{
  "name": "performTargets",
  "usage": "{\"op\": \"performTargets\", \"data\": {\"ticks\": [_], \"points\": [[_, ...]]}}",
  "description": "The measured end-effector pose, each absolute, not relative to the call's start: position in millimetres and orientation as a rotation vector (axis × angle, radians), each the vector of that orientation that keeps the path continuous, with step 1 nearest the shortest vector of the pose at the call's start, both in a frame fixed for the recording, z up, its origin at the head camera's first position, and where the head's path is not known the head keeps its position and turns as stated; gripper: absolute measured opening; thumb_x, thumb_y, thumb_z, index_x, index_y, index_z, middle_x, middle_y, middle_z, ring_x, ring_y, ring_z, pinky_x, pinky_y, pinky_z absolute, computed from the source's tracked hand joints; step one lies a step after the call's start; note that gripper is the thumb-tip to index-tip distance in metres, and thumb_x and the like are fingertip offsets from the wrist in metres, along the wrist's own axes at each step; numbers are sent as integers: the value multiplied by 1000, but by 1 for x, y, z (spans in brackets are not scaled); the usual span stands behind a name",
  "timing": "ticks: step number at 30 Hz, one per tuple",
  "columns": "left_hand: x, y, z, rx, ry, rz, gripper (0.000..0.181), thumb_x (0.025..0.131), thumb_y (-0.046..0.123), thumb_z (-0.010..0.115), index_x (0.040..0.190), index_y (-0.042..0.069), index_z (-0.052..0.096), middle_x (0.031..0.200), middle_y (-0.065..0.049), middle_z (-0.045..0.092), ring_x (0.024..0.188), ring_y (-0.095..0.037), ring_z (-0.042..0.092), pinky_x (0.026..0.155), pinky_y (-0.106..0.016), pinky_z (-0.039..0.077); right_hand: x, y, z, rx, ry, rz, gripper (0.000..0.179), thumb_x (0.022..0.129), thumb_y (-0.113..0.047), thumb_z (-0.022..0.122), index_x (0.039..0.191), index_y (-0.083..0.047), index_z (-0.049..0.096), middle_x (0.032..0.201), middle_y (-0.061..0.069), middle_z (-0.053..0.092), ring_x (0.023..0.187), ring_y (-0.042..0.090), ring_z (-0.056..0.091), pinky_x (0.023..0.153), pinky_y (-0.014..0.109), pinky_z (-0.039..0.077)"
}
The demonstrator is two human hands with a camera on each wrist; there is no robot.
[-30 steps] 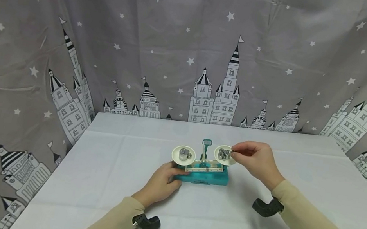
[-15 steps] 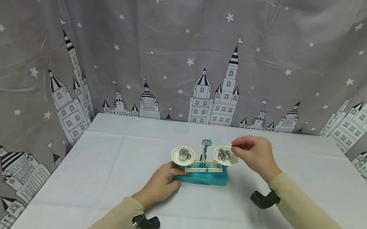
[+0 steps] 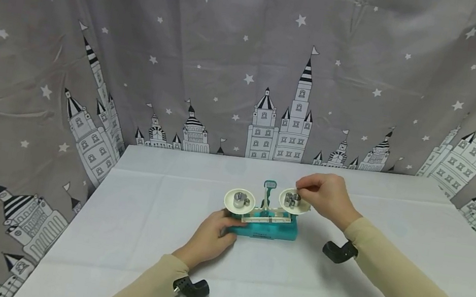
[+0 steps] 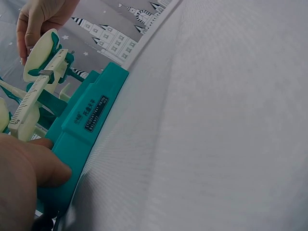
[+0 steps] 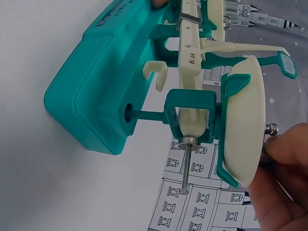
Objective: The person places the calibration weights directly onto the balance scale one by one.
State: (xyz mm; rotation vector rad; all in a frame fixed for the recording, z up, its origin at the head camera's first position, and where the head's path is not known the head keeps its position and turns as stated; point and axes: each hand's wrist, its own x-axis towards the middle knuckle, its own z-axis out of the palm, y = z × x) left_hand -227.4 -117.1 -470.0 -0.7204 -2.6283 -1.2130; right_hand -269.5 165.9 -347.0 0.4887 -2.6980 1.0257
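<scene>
A teal balance scale (image 3: 273,232) with two cream pans stands mid-table. My left hand (image 3: 208,236) grips the left end of its base, thumb (image 4: 50,168) against the front side. In the left pan (image 3: 228,205) sit a larger silver weight (image 3: 239,199) and a small one. Several metal weights (image 3: 296,199) stand in the right pan (image 3: 301,210). At that pan's far edge, my right hand (image 3: 326,196) pinches a small metal weight (image 5: 265,156) between thumb and fingertips, mostly hidden by the fingers in the right wrist view.
A white cloth (image 3: 156,198) covers the table. Behind it hangs a grey curtain (image 3: 217,37) printed with castles and stars. The scale's ruled beam (image 4: 36,94) and upright pointer (image 3: 269,190) rise between the pans.
My right hand has risen from the right pan's right side and shifted left and back over its far rim, still pinching the small weight. The left hand stays on the base.
</scene>
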Motion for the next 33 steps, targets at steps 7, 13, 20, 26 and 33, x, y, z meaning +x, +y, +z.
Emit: {"op": "performTargets", "data": {"ticks": [7,13,20,26,33], "points": [[-228,-118,-471,-712,-2627,-1212,32,86,3,63,114,10,77,140,-18,63,131,-40,58,110,-61,45,-269,165,-345,500,-2745,1027,15,86,2,69,95,-2,80,102,17,79,90,25,74,76,33,64],[-228,-118,-471,-687,-2644,-1214,32,86,3,63,114,11,77,142,-19,61,134,-41,55,112,-62,43,-266,165,-344,506,-2781,1028,14,86,0,71,96,-2,80,102,17,79,87,22,74,73,29,63],[-227,-118,-472,-685,-2639,-1220,33,85,2,63,114,11,77,143,-20,61,135,-41,54,113,-62,42,-263,166,-345,539,-2772,1018,14,85,0,72,97,-1,79,100,17,79,86,22,75,72,29,63],[-226,-117,-471,-687,-2641,-1244,34,85,2,63,115,10,77,144,-19,60,137,-41,53,114,-60,42,-263,167,-346,548,-2767,995,13,84,-1,73,95,0,80,98,17,79,85,22,75,71,30,64],[-227,-116,-470,-692,-2641,-1254,35,84,2,63,115,9,76,144,-19,60,138,-40,53,114,-60,42,-262,164,-343,518,-2785,975,13,85,-2,71,95,-1,80,96,16,79,82,20,74,68,27,62]]}}
